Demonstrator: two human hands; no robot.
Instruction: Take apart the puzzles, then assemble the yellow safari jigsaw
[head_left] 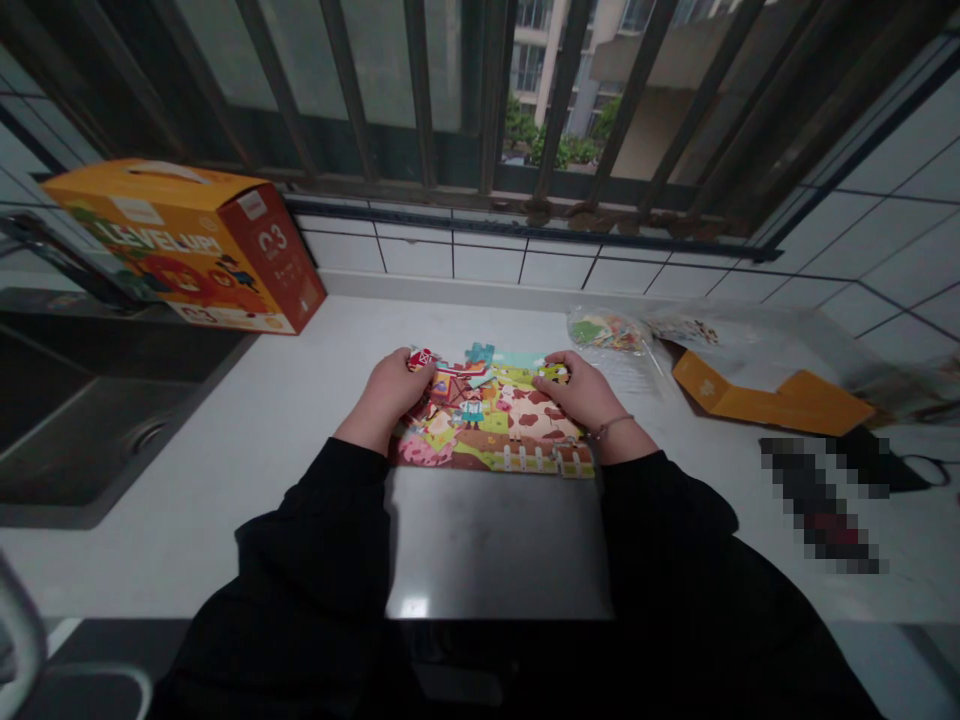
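A colourful farm-scene jigsaw puzzle (517, 415), with a spotted cow and a white fence, lies on a grey metallic board (499, 540) in front of me. Over its upper left, my left hand (390, 398) pinches a red puzzle piece (421, 357) with a white barn-door mark. My right hand (589, 395) rests at the upper right, thumb and fingers closed round a green puzzle piece (553, 373). A teal puzzle piece (480, 352) juts from the top edge. Some pieces on the left overlap or sit unevenly, and the fingers hide parts of them.
An orange carton (195, 250) stands at the back left beside a dark sink (97, 430). To the right lie a clear bag of pieces (607, 330), an open orange box (772, 395) and a pixelated object (821, 510). A barred window (487, 100) lies behind the counter.
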